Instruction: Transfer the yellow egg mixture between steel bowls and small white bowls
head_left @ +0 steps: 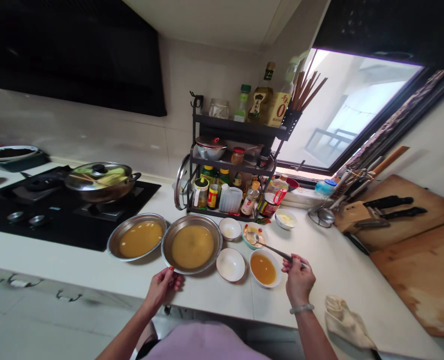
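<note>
My left hand [165,286] pinches the near rim of a round metal bowl [192,244] that holds a yellowish-brown liquid. In my right hand [299,280] is a long-handled spoon [270,248], gripped by its dark handle. The spoon's head lies over a small patterned bowl [255,235] with sauce-like contents; whether it touches them I cannot tell. Just left of my right hand stands a white bowl of orange-brown liquid [265,268]. Two white bowls, a nearer one [231,265] and a farther one [230,229], sit right of the metal bowl. A second metal bowl of similar liquid [138,237] is to its left.
On the left, a lidded pan [100,181] rests on the black gas hob [56,210]. A black rack [233,162] with bottles and jars stands against the wall. Cutting boards [420,275], a knife block [360,215] and a crumpled cloth [345,321] are at right.
</note>
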{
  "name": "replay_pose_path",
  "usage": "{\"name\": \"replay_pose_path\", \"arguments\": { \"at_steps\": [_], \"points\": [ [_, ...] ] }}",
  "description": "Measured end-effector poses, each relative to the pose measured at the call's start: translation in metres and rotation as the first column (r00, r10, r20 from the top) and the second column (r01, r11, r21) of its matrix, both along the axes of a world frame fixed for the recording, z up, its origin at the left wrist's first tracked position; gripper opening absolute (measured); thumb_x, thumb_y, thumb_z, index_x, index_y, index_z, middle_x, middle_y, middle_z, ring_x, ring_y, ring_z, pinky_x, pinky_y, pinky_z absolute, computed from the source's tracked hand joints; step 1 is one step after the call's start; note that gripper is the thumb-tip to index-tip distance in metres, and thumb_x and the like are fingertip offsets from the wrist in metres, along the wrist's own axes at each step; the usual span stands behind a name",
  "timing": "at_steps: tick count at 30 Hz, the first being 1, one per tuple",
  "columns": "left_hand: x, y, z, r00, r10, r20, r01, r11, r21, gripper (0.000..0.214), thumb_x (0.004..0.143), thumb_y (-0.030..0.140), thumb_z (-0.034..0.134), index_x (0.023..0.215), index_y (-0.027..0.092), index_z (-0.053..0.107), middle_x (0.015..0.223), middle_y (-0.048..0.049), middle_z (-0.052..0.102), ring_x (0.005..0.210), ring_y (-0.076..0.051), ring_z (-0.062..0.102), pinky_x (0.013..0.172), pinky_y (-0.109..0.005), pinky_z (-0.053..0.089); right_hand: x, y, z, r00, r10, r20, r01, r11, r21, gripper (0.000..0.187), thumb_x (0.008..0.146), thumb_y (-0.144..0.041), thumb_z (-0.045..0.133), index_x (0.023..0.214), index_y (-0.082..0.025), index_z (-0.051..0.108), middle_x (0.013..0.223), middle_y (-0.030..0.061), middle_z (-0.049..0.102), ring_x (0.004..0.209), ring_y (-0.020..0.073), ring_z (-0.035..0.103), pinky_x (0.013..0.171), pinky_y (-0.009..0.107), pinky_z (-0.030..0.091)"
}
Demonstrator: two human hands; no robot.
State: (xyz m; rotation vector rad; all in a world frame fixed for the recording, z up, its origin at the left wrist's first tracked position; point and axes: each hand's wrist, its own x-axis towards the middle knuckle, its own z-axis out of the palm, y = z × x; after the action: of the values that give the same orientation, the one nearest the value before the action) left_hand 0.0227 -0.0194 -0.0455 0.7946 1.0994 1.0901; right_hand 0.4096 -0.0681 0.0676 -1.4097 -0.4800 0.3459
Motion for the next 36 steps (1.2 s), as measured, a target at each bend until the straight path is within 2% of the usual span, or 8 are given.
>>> {"name": "replay_pose_path", "arguments": {
  "at_steps": [11, 17, 22, 26, 29, 32, 34, 36],
  "points": [
    [0.002, -0.002, 0.007, 1.0, -0.003, -0.004, 0.003, 1.0, 0.005, 0.051, 0.064, 0.064, 0.07, 0.068, 0.014, 0.063, 0.061, -0.0052, 0.068, 0.052, -0.014, 0.059, 0.051, -0.026, 0.048, -0.003, -0.001, 0.016, 0.999, 0.004, 0.039, -0.005, 1.0, 0.023, 0.03, 0.076, -0.043, 0.065, 0.085, -0.015, 0.06, 0.052, -0.0023, 0.062, 0.037, 0.0114, 0.053, 0.038, 0.023, 0.046],
    [0.002, -0.002, 0.006, 1.0, 0.003, 0.009, -0.003, 1.0, 0.001, 0.051, 0.064, 0.064, 0.07, 0.067, 0.013, 0.063, 0.06, -0.0055, 0.068, 0.052, -0.014, 0.059, 0.051, -0.026, 0.049, -0.029, 0.007, 0.026, 0.993, 0.113, -0.021, -0.111, 0.991, 0.081, 0.032, 0.076, -0.044, 0.066, 0.086, -0.016, 0.059, 0.052, -0.0028, 0.062, 0.038, 0.0107, 0.053, 0.038, 0.021, 0.044],
    [0.002, -0.001, 0.005, 1.0, 0.011, 0.0, -0.011, 1.0, 0.0, 0.053, 0.062, 0.065, 0.071, 0.067, 0.013, 0.063, 0.059, -0.0057, 0.068, 0.05, -0.014, 0.058, 0.05, -0.026, 0.048, -0.06, 0.017, 0.026, 0.968, 0.251, -0.03, -0.248, 0.966, 0.066, 0.036, 0.077, -0.049, 0.066, 0.088, -0.016, 0.059, 0.054, -0.0025, 0.062, 0.04, 0.0117, 0.053, 0.038, 0.022, 0.044],
    [0.002, -0.001, 0.006, 1.0, 0.005, -0.004, -0.005, 1.0, -0.001, 0.052, 0.062, 0.065, 0.07, 0.067, 0.014, 0.063, 0.06, -0.0056, 0.068, 0.051, -0.015, 0.059, 0.051, -0.026, 0.048, -0.083, 0.017, 0.021, 0.91, 0.401, 0.103, -0.406, 0.914, 0.025, 0.034, 0.083, -0.049, 0.06, 0.093, -0.017, 0.06, 0.056, -0.0015, 0.063, 0.041, 0.0125, 0.055, 0.041, 0.024, 0.047],
    [0.003, -0.001, 0.008, 1.0, 0.014, -0.008, -0.014, 1.0, -0.006, 0.053, 0.061, 0.066, 0.071, 0.066, 0.014, 0.063, 0.059, -0.0056, 0.068, 0.05, -0.014, 0.058, 0.05, -0.026, 0.048, -0.093, 0.013, 0.014, 0.805, 0.507, 0.307, -0.532, 0.847, -0.003, 0.029, 0.089, -0.044, 0.054, 0.097, -0.018, 0.064, 0.062, -0.0004, 0.064, 0.044, 0.0125, 0.057, 0.044, 0.025, 0.051],
    [0.004, -0.002, 0.011, 1.0, 0.022, -0.021, -0.023, 1.0, -0.013, 0.054, 0.059, 0.067, 0.071, 0.065, 0.014, 0.062, 0.058, -0.0058, 0.067, 0.05, -0.015, 0.058, 0.049, -0.026, 0.048, -0.092, 0.009, 0.008, 0.686, 0.547, 0.48, -0.613, 0.79, -0.025, 0.022, 0.091, -0.036, 0.051, 0.096, -0.021, 0.067, 0.081, 0.0042, 0.067, 0.052, 0.0126, 0.061, 0.05, 0.028, 0.054],
    [0.004, -0.001, 0.011, 0.999, 0.023, -0.022, -0.023, 1.0, -0.013, 0.055, 0.058, 0.067, 0.071, 0.065, 0.014, 0.062, 0.058, -0.0058, 0.068, 0.05, -0.015, 0.059, 0.049, -0.026, 0.048, -0.086, 0.007, 0.008, 0.661, 0.531, 0.53, -0.619, 0.785, -0.016, 0.02, 0.09, -0.033, 0.052, 0.094, -0.021, 0.068, 0.089, 0.006, 0.068, 0.055, 0.0131, 0.062, 0.052, 0.029, 0.055],
    [0.003, -0.001, 0.01, 1.0, 0.023, -0.021, -0.023, 1.0, -0.012, 0.054, 0.058, 0.067, 0.071, 0.066, 0.014, 0.063, 0.059, -0.0058, 0.068, 0.05, -0.015, 0.059, 0.049, -0.026, 0.048, -0.075, 0.007, 0.011, 0.695, 0.492, 0.525, -0.572, 0.82, -0.011, 0.02, 0.089, -0.034, 0.052, 0.094, -0.021, 0.067, 0.085, 0.0051, 0.067, 0.053, 0.0134, 0.061, 0.051, 0.028, 0.054]
  ]
}}
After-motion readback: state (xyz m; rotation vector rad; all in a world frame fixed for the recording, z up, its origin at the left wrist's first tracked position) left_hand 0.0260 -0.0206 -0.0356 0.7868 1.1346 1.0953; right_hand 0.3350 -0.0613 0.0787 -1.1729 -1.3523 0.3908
